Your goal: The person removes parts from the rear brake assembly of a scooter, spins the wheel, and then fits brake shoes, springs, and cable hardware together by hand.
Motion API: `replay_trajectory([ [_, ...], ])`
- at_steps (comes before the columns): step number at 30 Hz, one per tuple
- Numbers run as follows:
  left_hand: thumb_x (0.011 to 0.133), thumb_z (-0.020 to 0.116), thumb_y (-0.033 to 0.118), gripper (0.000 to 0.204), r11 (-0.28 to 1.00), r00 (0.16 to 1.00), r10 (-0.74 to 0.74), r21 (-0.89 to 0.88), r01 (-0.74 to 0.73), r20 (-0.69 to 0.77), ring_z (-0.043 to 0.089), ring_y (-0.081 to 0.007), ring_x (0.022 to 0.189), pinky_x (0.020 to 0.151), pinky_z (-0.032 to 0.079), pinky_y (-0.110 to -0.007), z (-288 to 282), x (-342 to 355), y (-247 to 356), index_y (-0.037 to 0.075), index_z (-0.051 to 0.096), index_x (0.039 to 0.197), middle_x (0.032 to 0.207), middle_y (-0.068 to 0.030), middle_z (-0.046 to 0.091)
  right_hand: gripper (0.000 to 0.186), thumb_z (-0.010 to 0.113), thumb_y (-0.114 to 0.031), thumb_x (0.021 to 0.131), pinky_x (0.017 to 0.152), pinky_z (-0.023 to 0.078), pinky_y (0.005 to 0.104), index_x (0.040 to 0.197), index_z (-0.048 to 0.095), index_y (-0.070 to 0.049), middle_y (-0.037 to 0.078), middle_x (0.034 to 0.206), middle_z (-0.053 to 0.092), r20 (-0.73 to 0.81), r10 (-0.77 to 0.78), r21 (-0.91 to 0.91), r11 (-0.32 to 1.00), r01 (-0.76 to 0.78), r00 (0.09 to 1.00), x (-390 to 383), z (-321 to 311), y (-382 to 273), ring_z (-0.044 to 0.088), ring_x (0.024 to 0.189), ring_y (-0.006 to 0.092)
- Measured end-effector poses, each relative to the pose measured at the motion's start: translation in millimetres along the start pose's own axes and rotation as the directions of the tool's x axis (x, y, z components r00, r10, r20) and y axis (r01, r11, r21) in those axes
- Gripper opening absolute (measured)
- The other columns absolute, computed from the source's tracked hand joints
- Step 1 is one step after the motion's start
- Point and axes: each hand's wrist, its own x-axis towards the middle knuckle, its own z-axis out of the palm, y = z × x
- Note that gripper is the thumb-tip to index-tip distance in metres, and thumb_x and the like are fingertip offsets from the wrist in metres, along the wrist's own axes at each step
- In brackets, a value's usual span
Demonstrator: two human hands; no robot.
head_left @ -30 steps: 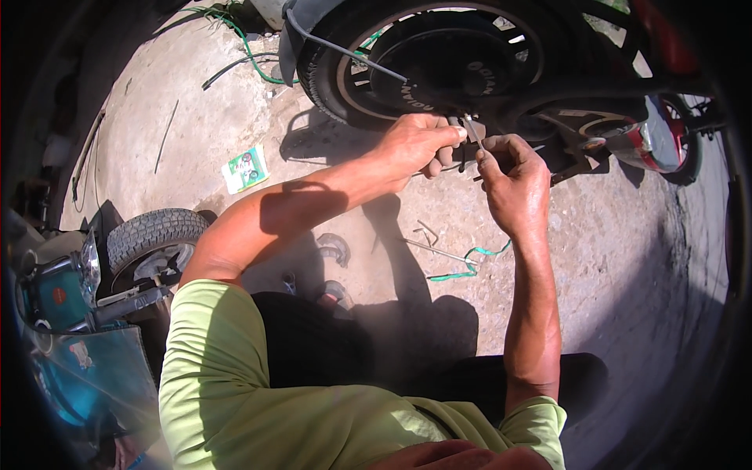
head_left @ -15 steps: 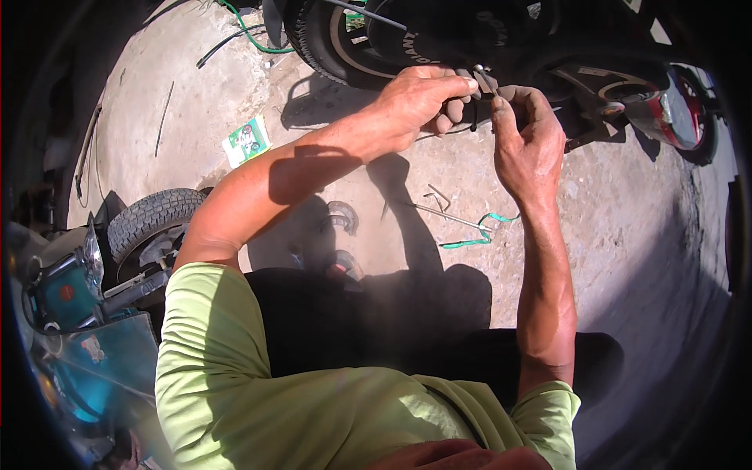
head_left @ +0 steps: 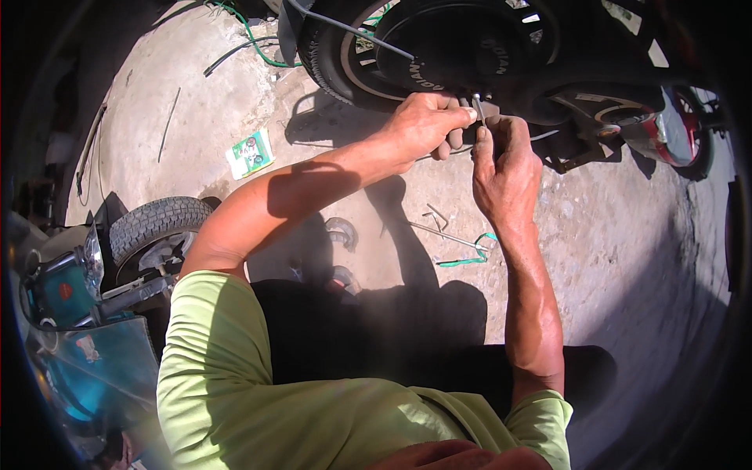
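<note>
The thin metal rod (head_left: 481, 113) is pinched at its lower end by the right hand (head_left: 507, 168), its long axis directed toward the wheel hub (head_left: 442, 51). The left hand (head_left: 429, 125) is curled beside it; its hold cannot be determined.

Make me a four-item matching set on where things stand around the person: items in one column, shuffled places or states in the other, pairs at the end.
Column one
1. Right hand
2. Green-and-white card
3. Green ribbon
4. Teal vehicle panel

Column two
A. On the ground, beyond the left forearm
B. At the lower left of the view
C. Fingertip grip on a thin metal piece
D. On the ground, by one end of a thin rod

Pairs: 1-C, 2-A, 3-D, 4-B
</note>
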Motion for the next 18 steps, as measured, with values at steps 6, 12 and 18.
replay_trajectory([
  [6,0.101,0.061,0.027,0.029,0.994,1.000,0.009,0.106,-0.006,-0.021,0.052,-0.0079,0.051,0.049,0.040,-0.024,1.2,-4.3,3.2,0.005,0.065,0.082,0.067,-0.0004,0.060,0.015,0.062,-0.013,0.096,0.063,0.053,0.0454,0.105,0.055,-0.003,0.019,0.079,0.070,0.001,-0.022,-0.012,1.000,0.022,1.000,-1.0,3.5,-2.2,0.070,0.073,0.0403],
  [12,0.101,0.060,0.027,0.032,0.993,0.999,0.030,0.117,-0.026,-0.032,0.053,-0.0089,0.049,0.048,0.041,-0.026,2.7,-6.9,5.8,0.005,0.062,0.078,0.065,-0.0014,0.059,0.013,0.063,-0.012,0.095,0.058,0.052,0.0447,0.102,0.054,-0.005,0.017,0.075,0.069,-0.022,-0.078,-0.056,0.996,0.076,0.997,-0.8,5.8,-1.6,0.068,0.066,0.0388],
  [18,0.102,0.056,0.026,0.031,0.983,0.998,0.053,0.174,-0.055,0.017,0.053,-0.0091,0.050,0.047,0.041,-0.026,-0.5,-2.1,3.6,0.003,0.063,0.082,0.067,-0.0025,0.060,0.013,0.062,-0.010,0.096,0.056,0.052,0.0397,0.099,0.052,-0.002,0.015,0.073,0.068,-0.014,0.070,0.154,0.986,-0.067,0.997,-1.4,7.6,-7.2,0.069,0.062,0.0337],
])
